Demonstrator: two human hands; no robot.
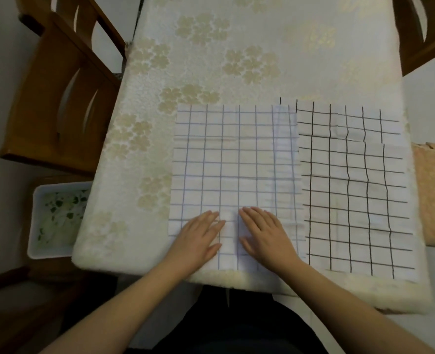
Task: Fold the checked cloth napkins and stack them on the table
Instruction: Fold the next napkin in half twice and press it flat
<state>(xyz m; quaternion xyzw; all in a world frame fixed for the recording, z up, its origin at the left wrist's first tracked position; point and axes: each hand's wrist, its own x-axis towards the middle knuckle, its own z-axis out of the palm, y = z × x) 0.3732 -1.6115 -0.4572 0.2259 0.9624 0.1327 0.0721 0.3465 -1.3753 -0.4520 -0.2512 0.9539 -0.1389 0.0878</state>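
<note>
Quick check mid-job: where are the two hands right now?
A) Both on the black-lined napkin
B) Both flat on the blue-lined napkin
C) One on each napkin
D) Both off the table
B: the left hand and right hand lie flat, side by side, on the near edge of the blue-lined napkin; the black-lined napkin beside it is untouched.

Bench (211, 60) covered by cream floral tablecloth. Wooden chair (58, 98) at left; second wooden chair (425, 31) at far right. White plastic bin (55, 221) on floor, left.

matt checked cloth napkins (234, 159) on a plush cream tablecloth (211, 60); glossy wooden chairs (58, 98).
</note>
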